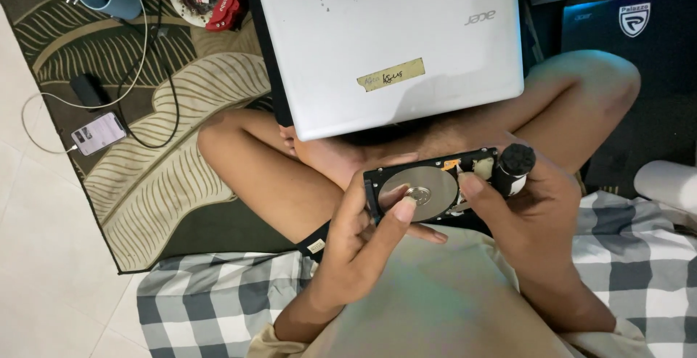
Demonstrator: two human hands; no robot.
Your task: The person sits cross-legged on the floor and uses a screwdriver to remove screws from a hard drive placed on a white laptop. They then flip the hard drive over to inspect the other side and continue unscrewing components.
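An opened hard drive (435, 184), its black frame exposing a mirror-bright silver platter and a small orange part near the top edge, is held above the lap of a person seated cross-legged. The left hand (363, 238) is closed on the drive's near edge, thumb resting on the platter. The right hand (534, 209) is wrapped around a black-capped screwdriver (514, 165) at the drive's right end. A closed silver laptop (392, 46) lies on the knees.

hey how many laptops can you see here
1: a closed silver laptop resting across the person's legs, beyond the opened hard drive. Others may lie out of view.
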